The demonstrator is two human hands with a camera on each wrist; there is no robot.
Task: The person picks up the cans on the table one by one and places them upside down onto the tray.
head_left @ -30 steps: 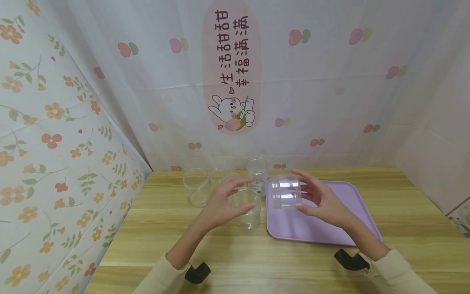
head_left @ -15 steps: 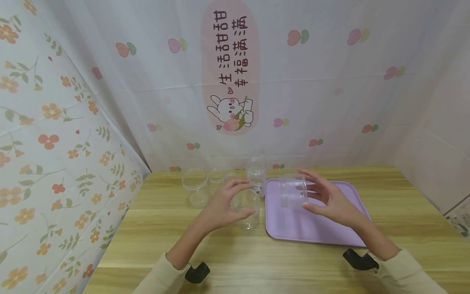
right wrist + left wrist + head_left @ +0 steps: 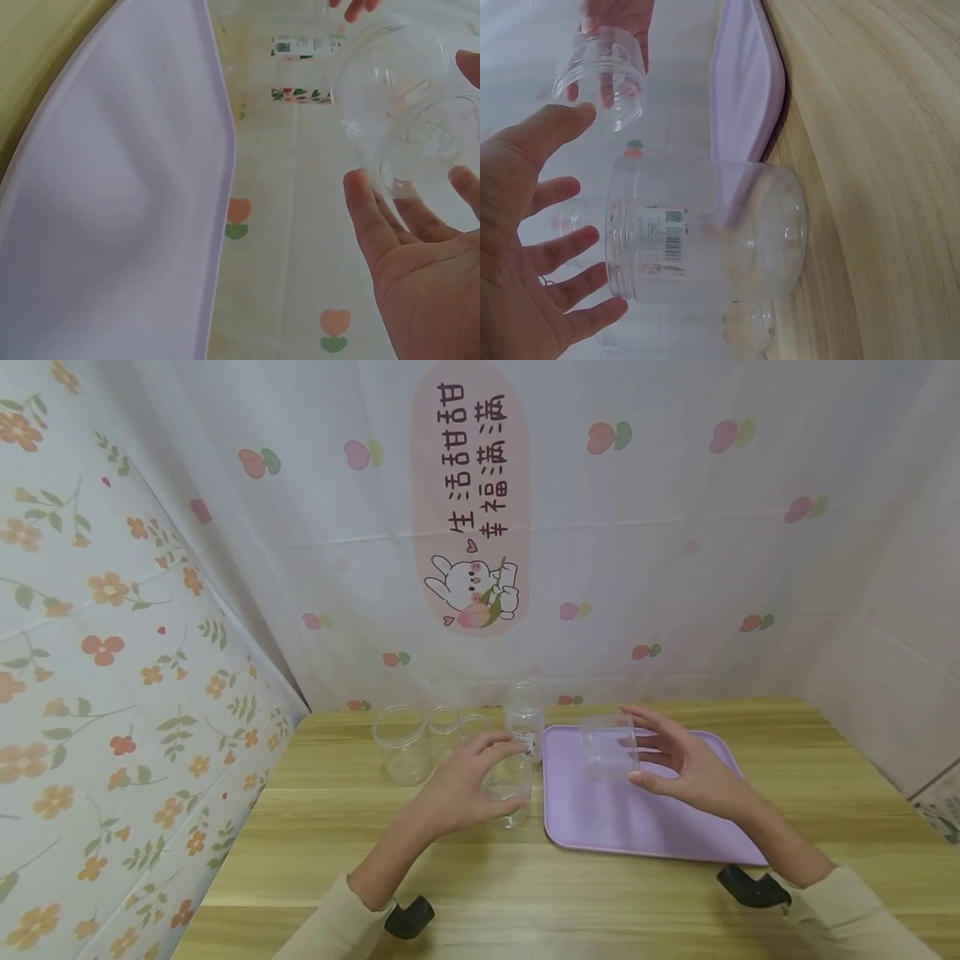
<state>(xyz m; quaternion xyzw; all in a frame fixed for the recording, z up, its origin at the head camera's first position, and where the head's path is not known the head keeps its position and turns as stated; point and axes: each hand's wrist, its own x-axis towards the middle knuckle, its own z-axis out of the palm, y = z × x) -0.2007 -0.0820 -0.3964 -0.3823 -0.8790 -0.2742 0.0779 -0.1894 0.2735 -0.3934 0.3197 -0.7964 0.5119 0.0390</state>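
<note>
My right hand (image 3: 693,777) holds a clear plastic jar (image 3: 600,747) on its side above the purple tray (image 3: 645,827), thumb below and fingers behind. The left wrist view shows this jar's threaded mouth (image 3: 600,75) turned towards my left hand. My left hand (image 3: 465,785) is at the top of a second clear jar (image 3: 510,814), which stands upright on the table left of the tray. Its fingers are spread beside that jar's threaded rim (image 3: 622,247), not closed round it. A label with a barcode (image 3: 673,240) shows through the clear plastic.
Several more clear jars stand behind my left hand, among them a wide jar (image 3: 405,764) at the left and a tall jar (image 3: 525,718) by the tray's back left corner. A printed curtain (image 3: 675,568) hangs behind the wooden table (image 3: 525,902).
My right hand has moved right with its jar, further over the tray. My left hand has shifted slightly right and down at the standing jar's rim.
</note>
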